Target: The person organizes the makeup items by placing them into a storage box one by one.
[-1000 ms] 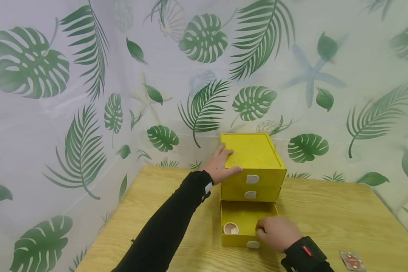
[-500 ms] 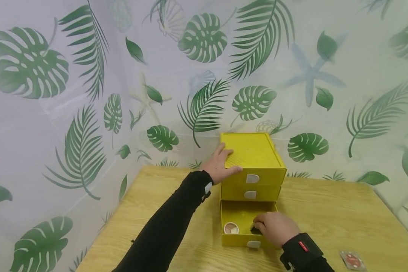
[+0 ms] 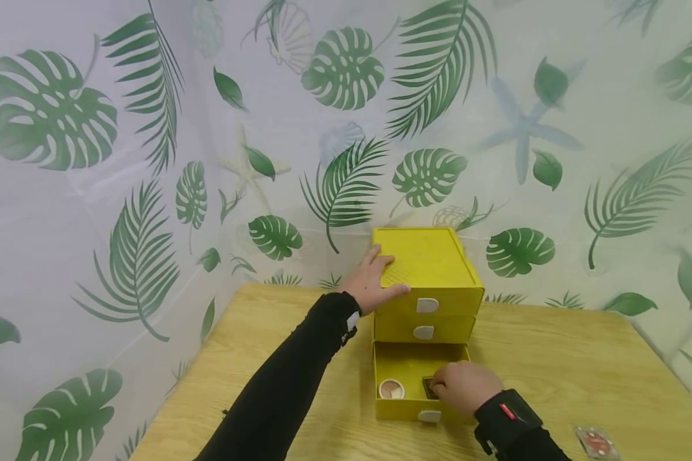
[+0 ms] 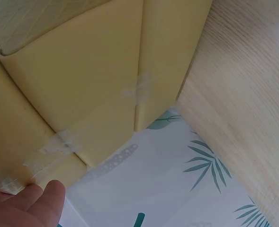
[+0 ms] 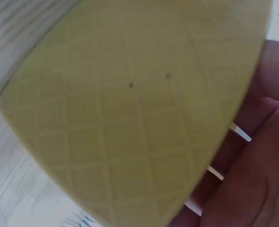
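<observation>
A yellow drawer unit [image 3: 423,259] stands on the table, its bottom drawer [image 3: 400,408] pulled out. My left hand [image 3: 369,283] rests on the unit's upper left edge, fingers spread; its fingertips [image 4: 54,196] touch the yellow side in the left wrist view. Inside the drawer, my right hand [image 3: 468,387] pinches a small dark square case [image 3: 428,385], partly hidden by the fingers. A round palette with a white rim and several beige-brown sections [image 3: 391,389] lies at the drawer's front left. In the right wrist view, a yellow drawer wall [image 5: 130,123] hides most fingertips.
A small clear square case with red inside [image 3: 596,442] lies on the wooden table [image 3: 553,365] at the front right. The two upper drawers, with white tab handles [image 3: 427,305], are closed. A leaf-patterned sheet [image 3: 334,179] hangs behind the table.
My right hand has come left inside the drawer. The dark case came into sight beneath its fingers and now lies flatter on the drawer floor. The left hand stays in place.
</observation>
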Tool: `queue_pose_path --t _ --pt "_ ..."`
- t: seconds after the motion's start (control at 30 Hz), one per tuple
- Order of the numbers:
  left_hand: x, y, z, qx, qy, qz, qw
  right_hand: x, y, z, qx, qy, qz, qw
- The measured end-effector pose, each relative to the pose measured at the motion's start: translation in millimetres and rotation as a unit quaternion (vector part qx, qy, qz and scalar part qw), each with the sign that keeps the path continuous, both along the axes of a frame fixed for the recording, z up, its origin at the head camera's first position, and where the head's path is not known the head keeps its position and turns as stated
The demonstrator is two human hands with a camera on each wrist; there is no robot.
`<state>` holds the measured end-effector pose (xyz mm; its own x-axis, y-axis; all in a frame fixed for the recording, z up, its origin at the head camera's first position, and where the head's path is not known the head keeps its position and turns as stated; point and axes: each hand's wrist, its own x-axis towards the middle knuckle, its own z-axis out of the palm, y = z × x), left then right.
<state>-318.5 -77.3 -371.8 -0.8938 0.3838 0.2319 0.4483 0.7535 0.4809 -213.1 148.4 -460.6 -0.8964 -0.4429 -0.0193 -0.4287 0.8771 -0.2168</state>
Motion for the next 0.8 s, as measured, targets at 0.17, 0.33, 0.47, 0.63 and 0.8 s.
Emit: queue_pose_path --t 0.17,0.33,0.47,0.63,0.8 --pt "2.1 0.2 -1.2 -0.001 -0.005 -0.004 1.0 5.6 -2 -1.4 0.032 -0.011 -0.015 0.9993" --pt "2.3 0.5 0.3 0.0 -0.005 0.001 1.0 5.6 -4 -1.8 0.032 -0.018 -0.029 0.9989" --pt "1.4 0.7 0.9 0.0 -0.003 0.008 1.0 4.9 -4 -3.5 0.034 -0.005 -0.035 0.9988" --pt "0.6 0.0 -1.4 -0.004 -0.003 0.008 1.0 4.6 -3 -8.9 0.031 0.021 -0.033 0.9988" --pt "0.5 -0.5 -1.3 -0.009 -0.005 0.005 0.9999 5.3 0 -10.7 0.001 0.025 -0.021 0.9995"
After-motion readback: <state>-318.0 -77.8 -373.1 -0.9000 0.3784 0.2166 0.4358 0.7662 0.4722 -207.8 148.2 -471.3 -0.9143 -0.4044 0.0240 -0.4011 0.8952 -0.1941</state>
